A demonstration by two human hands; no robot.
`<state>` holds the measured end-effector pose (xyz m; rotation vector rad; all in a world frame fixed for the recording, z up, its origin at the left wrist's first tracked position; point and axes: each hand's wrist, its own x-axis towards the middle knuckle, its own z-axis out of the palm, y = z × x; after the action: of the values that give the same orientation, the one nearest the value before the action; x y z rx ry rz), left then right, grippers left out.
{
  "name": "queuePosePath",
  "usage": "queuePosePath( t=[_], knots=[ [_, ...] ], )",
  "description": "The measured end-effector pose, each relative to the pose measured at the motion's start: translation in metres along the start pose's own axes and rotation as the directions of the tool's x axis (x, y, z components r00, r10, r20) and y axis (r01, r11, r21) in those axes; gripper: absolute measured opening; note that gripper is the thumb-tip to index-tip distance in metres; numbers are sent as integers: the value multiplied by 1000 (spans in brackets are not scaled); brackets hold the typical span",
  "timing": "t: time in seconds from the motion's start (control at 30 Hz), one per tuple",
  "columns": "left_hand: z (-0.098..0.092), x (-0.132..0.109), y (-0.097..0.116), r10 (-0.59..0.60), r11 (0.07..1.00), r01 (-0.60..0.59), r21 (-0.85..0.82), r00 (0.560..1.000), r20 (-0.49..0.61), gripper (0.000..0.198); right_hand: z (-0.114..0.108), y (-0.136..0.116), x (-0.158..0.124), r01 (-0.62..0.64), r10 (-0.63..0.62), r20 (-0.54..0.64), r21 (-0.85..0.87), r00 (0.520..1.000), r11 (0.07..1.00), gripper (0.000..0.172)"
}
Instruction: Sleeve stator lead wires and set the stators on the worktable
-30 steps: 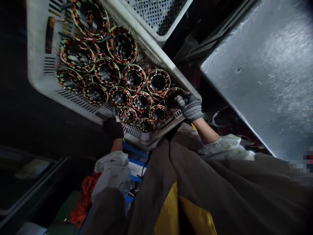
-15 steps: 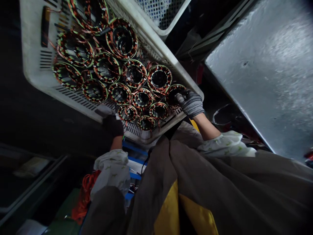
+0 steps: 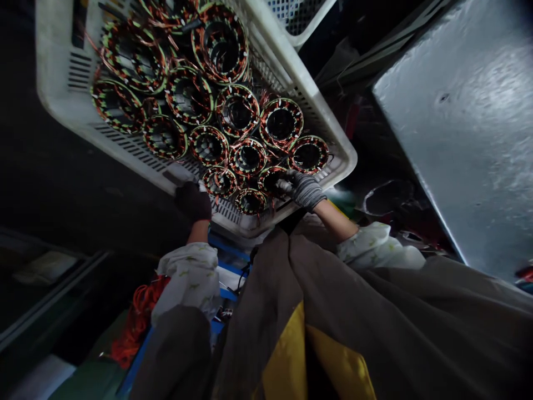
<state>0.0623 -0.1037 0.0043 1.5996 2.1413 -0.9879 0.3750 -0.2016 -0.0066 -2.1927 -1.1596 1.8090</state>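
Several motor stators with copper windings and green insulation stand in a white plastic crate (image 3: 66,119). My right hand (image 3: 305,190), in a grey striped glove, has its fingers curled at the rim of a stator (image 3: 270,179) in the near right part of the crate. Just beyond that hand is another stator (image 3: 308,154), apart from my fingers. My left hand (image 3: 194,201), in a dark glove, is closed over the crate's near left rim, its fingertips beside a small stator (image 3: 220,181). Deep shadow hides part of the left fingers.
A second white crate (image 3: 310,25) is behind the first. A large silvery metal surface (image 3: 462,122) fills the right side. Orange cord (image 3: 139,311) hangs at lower left near a blue frame (image 3: 227,250). My legs in brown trousers (image 3: 266,300) are close below the crate.
My right hand has moved left and nearer, from the corner stator to the neighbouring one. The left hand stays at the rim. The view has shifted slightly, and the crate appears larger.
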Motion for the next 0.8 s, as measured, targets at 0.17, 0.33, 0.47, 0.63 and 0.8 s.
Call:
queuePosePath(
  t=[0.17, 0.33, 0.47, 0.63, 0.8],
  knots=[
    [6, 2, 0, 4, 999, -5, -36, 999, -39, 45, -7, -16, -1, -32, 65, 107, -290, 992, 957, 46],
    [8, 3, -1, 7, 999, -9, -48, 999, -51, 47, -7, -18, -3, -30, 84, 114, -405, 990, 914, 46],
    [7, 2, 0, 21, 998, -24, -57, 998, -55, 46, -7, -12, 2, -19, 66, 113, -377, 991, 926, 45],
    [7, 2, 2, 21, 998, -26, -60, 997, -81, 45, -2, 4, 2, 31, -33, 37, 53, 999, 998, 34],
    [7, 0, 1, 40, 998, -44, -53, 997, -70, 43, 37, 0, -8, 55, -94, 54, 497, 994, 866, 47]
  ],
)
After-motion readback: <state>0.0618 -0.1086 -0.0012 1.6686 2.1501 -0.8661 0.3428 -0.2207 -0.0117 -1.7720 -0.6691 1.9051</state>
